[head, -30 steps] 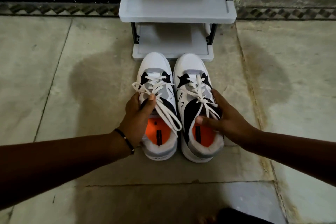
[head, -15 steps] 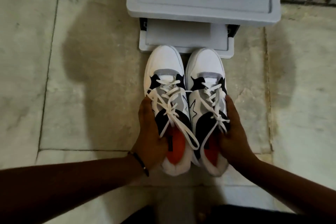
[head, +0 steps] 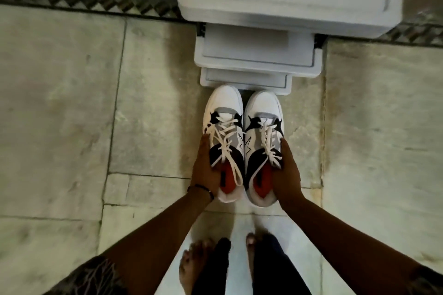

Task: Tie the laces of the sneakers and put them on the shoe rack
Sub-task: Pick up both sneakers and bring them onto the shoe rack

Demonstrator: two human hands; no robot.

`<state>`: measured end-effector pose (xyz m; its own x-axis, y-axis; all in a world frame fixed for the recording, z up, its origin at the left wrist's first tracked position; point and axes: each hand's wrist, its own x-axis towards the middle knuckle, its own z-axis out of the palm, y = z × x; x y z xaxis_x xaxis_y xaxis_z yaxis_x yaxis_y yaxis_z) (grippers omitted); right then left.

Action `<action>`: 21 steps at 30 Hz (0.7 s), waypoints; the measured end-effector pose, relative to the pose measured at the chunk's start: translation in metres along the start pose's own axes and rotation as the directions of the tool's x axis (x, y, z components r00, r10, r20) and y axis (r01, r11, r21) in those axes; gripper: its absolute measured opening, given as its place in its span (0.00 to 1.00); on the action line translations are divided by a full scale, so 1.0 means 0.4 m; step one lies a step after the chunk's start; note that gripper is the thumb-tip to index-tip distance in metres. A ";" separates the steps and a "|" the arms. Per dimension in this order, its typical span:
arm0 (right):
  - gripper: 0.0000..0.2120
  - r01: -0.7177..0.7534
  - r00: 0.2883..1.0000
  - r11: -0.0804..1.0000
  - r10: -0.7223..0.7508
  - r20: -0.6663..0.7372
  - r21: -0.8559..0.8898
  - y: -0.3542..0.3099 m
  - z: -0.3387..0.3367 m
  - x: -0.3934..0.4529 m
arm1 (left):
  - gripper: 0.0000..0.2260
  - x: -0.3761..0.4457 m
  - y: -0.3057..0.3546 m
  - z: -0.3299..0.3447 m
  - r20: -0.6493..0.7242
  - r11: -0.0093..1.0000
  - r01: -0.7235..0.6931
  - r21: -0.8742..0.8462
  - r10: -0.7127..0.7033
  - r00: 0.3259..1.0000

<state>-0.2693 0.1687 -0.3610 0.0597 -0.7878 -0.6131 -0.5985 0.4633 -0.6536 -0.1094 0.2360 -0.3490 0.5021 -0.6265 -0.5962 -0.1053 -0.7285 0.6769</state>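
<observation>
Together, sneakers: left sneaker [head: 223,136] and right sneaker [head: 262,141] are held side by side, toes at the shoe rack [head: 247,81] front edge
Left hand [head: 205,170]: wrapped around left sneaker's outer side
Right hand [head: 286,175]: wrapped around right sneaker's outer side
Laces [head: 225,148]: tied

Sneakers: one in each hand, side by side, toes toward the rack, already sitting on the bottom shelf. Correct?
Not quite. The head view shows the left sneaker and right sneaker short of the shoe rack, toes just reaching its bottom shelf edge, not sitting on it. The rest holds: left hand and right hand each hold one, side by side, toes toward the rack.
</observation>
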 end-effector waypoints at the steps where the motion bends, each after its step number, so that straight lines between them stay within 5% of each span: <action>1: 0.30 -0.004 1.000 1.000 0.004 0.002 0.011 -0.018 -0.015 -0.032 | 0.23 -0.029 0.012 -0.008 0.012 0.996 0.013 -0.084 -0.012 1.000; 6: 0.28 0.023 1.000 0.991 -0.024 0.008 0.132 -0.157 -0.141 -0.245 | 0.29 -0.225 0.110 -0.098 -0.041 0.953 0.071 -0.293 -0.087 0.995; 16: 0.26 0.015 0.995 0.970 0.009 -0.098 0.244 -0.448 -0.308 -0.622 | 0.28 -0.558 0.402 -0.345 -0.040 0.965 -0.014 -0.263 0.003 0.999; 21: 0.35 -0.015 0.997 0.952 0.038 -0.068 0.305 -0.483 -0.333 -0.675 | 0.29 -0.611 0.440 -0.393 -0.024 0.948 -0.016 -0.318 0.009 1.000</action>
<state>-0.2760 0.2379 -0.0100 -0.0179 -0.7955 -0.6057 -0.3268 0.5772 -0.7484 -0.1158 0.3044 -0.0161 0.5213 -0.6263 -0.5796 0.1647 -0.5926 0.7885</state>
